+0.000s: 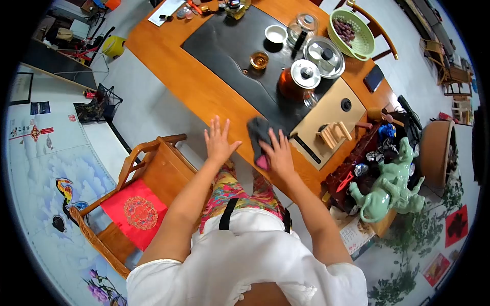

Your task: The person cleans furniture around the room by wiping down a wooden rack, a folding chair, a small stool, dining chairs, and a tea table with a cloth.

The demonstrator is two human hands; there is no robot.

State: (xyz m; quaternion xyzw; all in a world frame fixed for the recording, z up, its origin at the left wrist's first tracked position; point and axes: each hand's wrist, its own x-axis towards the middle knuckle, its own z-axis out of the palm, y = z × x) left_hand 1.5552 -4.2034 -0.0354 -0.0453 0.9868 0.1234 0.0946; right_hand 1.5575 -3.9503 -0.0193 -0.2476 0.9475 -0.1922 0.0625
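My left hand (220,144) is held out just off the table's front edge, fingers spread, with nothing in it. At that same edge my right hand (278,155) presses on a dark grey cloth (259,133) that has a pink patch, its fingers over the cloth's right side. Part of the cloth is hidden under the palm. Beyond it lies a black tea mat (224,46) bearing a glass teapot of reddish tea (292,84), a small amber cup (259,60) and a white bowl (276,34).
A tan board (326,115) with a small wooden stand (334,134) lies right of the cloth. Further right sits a green ceramic figurine (388,183). A green basket of grapes (360,38) is at the back. A wooden chair (168,163) stands at left, with a red cushion (137,210).
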